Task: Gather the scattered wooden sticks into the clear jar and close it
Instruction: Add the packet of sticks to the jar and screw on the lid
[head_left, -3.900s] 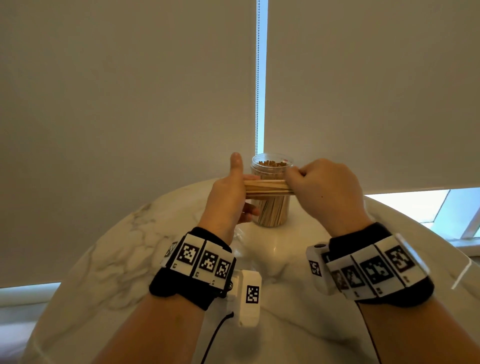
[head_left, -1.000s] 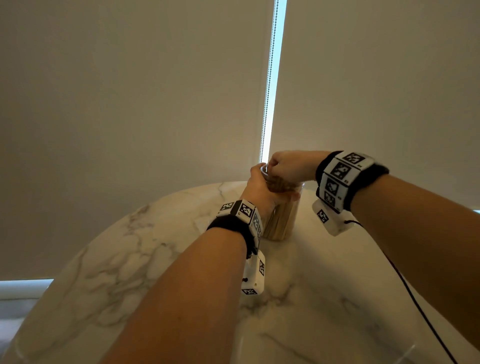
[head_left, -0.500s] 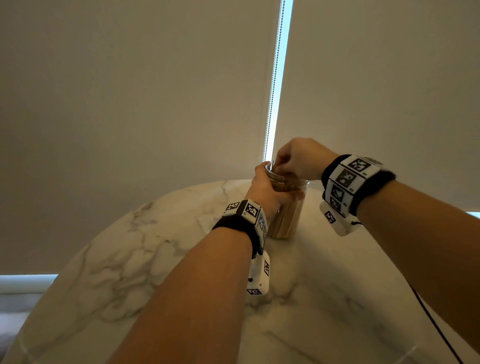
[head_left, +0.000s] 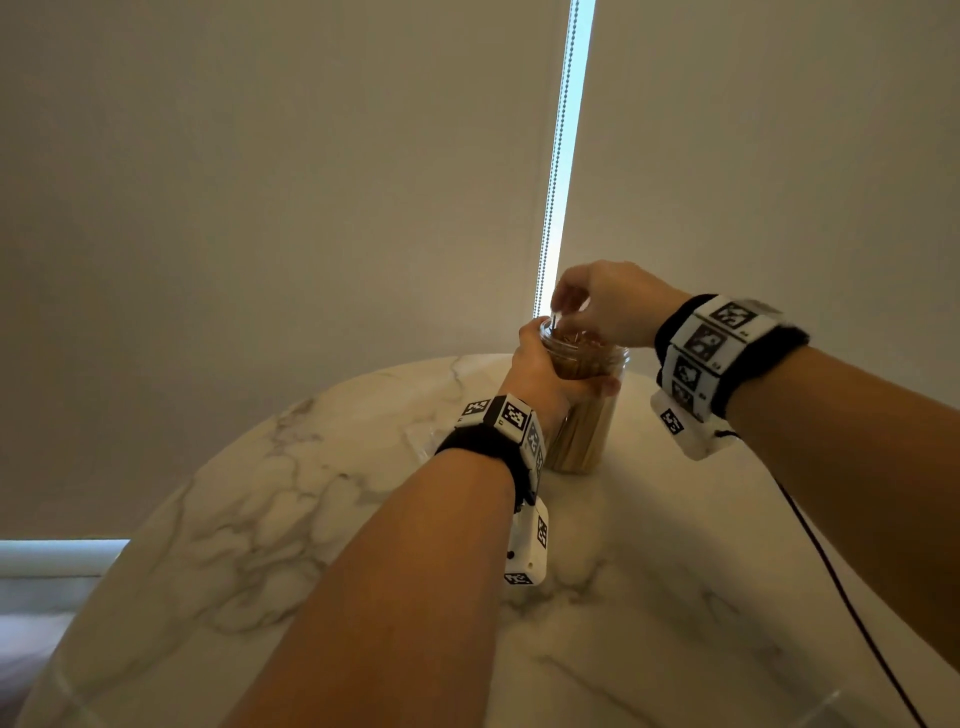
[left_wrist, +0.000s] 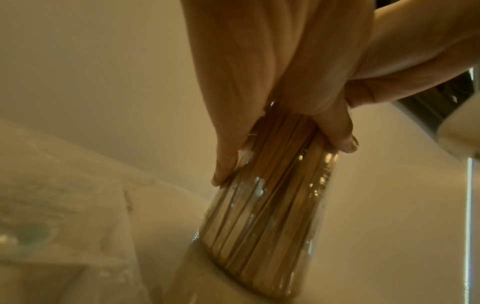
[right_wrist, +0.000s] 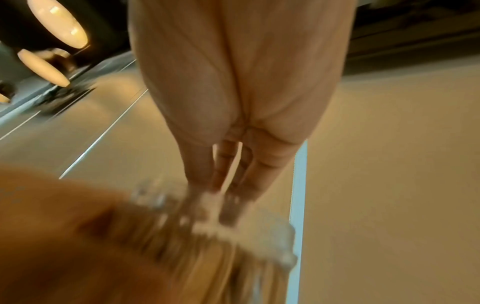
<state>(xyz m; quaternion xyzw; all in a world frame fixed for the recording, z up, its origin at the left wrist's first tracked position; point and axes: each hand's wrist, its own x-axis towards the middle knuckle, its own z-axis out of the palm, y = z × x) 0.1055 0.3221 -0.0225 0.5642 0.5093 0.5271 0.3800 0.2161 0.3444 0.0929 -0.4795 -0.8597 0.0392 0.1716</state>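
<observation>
On the counter (head_left: 363, 519) | clear jar (head_left: 584, 415) upright, left hand (head_left: 540, 374) gripping it | right hand (head_left: 602, 306) has lifted off the rim, fingertips pinching one stray wooden stick (head_left: 555, 323) | bundle's in, lid next

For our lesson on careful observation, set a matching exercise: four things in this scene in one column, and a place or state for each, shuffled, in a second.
Column 1:
1. left hand
2. right hand
3. clear jar
4. wooden sticks

Column 2:
A. stands on the marble table, no lid on
B. fingers at the jar's mouth
C. stand upright inside the jar
D. grips the jar's upper part

Pairs: 1-D, 2-B, 3-A, 4-C
</observation>
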